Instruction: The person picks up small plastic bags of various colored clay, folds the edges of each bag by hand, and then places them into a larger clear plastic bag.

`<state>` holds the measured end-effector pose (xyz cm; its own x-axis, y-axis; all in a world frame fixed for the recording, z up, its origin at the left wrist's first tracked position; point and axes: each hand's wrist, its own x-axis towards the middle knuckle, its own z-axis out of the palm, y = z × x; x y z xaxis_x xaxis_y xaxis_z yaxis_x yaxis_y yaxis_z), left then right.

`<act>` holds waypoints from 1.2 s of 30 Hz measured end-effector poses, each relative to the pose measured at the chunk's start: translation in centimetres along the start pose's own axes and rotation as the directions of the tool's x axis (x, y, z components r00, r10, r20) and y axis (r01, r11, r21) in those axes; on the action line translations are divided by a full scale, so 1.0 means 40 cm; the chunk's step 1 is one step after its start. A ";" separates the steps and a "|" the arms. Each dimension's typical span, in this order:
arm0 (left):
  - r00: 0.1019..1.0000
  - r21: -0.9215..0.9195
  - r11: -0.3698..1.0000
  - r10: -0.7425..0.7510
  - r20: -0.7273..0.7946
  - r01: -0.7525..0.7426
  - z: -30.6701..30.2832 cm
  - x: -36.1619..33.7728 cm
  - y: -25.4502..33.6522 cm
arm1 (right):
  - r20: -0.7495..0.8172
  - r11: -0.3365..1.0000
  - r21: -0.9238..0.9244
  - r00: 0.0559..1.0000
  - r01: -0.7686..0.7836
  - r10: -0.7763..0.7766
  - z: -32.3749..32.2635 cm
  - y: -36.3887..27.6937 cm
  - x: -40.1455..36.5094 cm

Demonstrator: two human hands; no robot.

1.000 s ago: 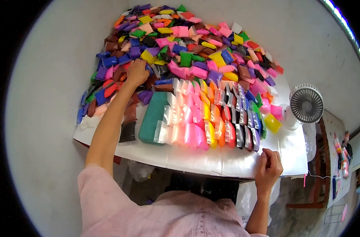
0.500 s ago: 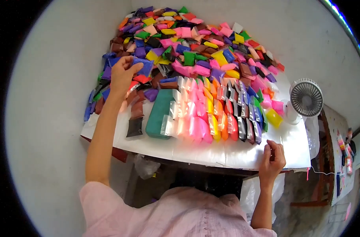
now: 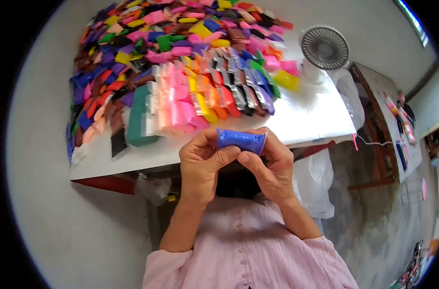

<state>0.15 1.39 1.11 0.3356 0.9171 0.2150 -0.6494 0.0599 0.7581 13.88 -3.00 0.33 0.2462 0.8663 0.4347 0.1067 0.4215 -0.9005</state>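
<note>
A blue packet (image 3: 241,140) is held up in front of my chest, just past the table's front edge. My left hand (image 3: 202,161) grips its left end, thumb on the near face. On its right end, my right hand (image 3: 272,166) closes the same way, fingers behind it. Beyond my hands, rows of coloured packets (image 3: 207,94) overlap on the white table, from pale peach and pink through yellow, orange and red to black, purple, blue and green. A teal block (image 3: 140,115) stands at the left of these rows.
A large heap of mixed packets (image 3: 152,33) covers the back and left of the table (image 3: 315,115). A white fan (image 3: 324,48) stands at its right. Plastic bags (image 3: 315,183) hang below the front edge. Another table (image 3: 397,125) with packets is at the far right.
My left hand has brought the blue packet from the heap to in front of my chest. My right hand has left the table's edge and taken its other end. The view has shifted.
</note>
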 end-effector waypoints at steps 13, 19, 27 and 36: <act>0.999 0.151 0.989 0.004 -0.048 0.004 0.077 -0.036 -0.043 | -0.140 0.936 0.340 0.979 -0.093 0.148 -0.019 0.005 -0.058; 0.980 0.218 0.956 0.198 0.011 -0.195 0.050 -0.031 -0.071 | -0.073 0.897 0.425 0.984 -0.117 0.162 -0.019 0.012 -0.077; 0.927 0.373 0.854 0.372 0.049 -0.363 0.061 -0.038 -0.082 | -0.060 0.866 0.481 0.979 -0.141 0.192 -0.010 -0.001 -0.094; 0.985 0.262 0.950 0.170 0.021 -0.170 0.079 -0.047 -0.078 | -0.178 0.925 0.371 0.972 -0.077 0.153 -0.027 0.008 -0.103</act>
<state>3.71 -1.76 0.28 0.2349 0.9053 0.3538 -0.4951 -0.2018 0.8451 13.93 -6.71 -1.75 0.4271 0.8588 0.2831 -0.2779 0.4226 -0.8627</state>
